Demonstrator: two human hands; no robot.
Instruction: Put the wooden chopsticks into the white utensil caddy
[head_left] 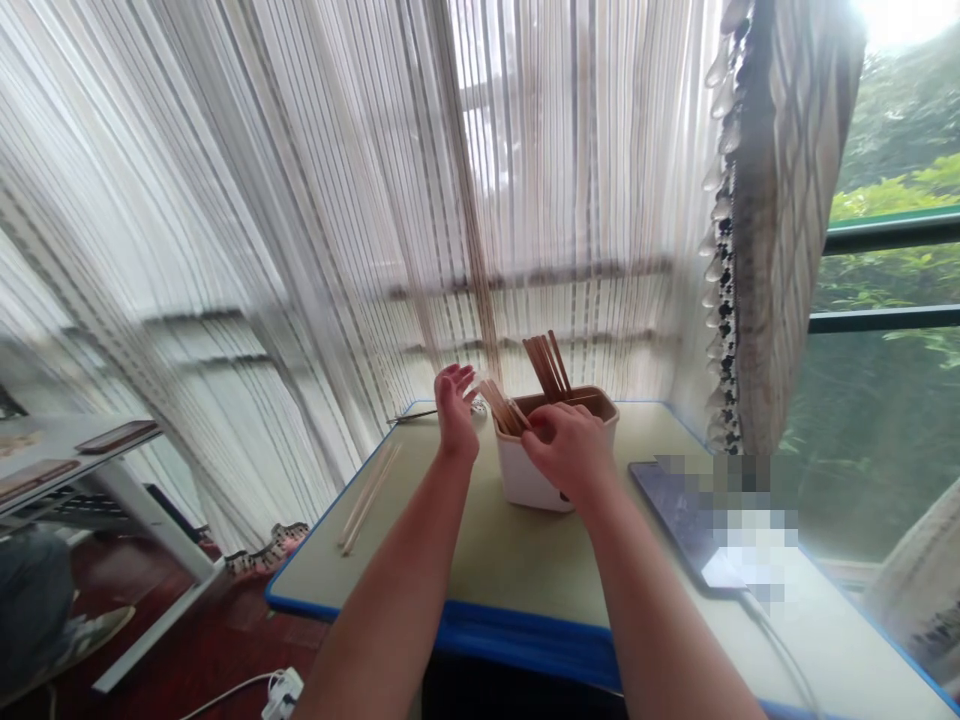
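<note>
A white utensil holder (pixel 532 485) with a brown rim stands on the table. Light wooden chopsticks (pixel 495 403) lean out of its left side, and darker brown chopsticks (pixel 547 368) rise from the back. My right hand (pixel 571 447) reaches over the front rim, thumb and fingers closed at the light chopsticks; the exact grip is partly hidden. Just left of the holder, my left hand (pixel 455 412) is raised with its fingers apart, holding nothing. Two pale chopsticks (pixel 370 502) lie side by side on the left of the table.
The table (pixel 540 580) has a blue edge. A tablet (pixel 675 525) with a white cable (pixel 784 645) lies to the right. Behind the left hand is a thin dark utensil (pixel 412 415). Striped curtains (pixel 337 200) hang behind; another desk (pixel 82 462) stands at left, near a person's leg.
</note>
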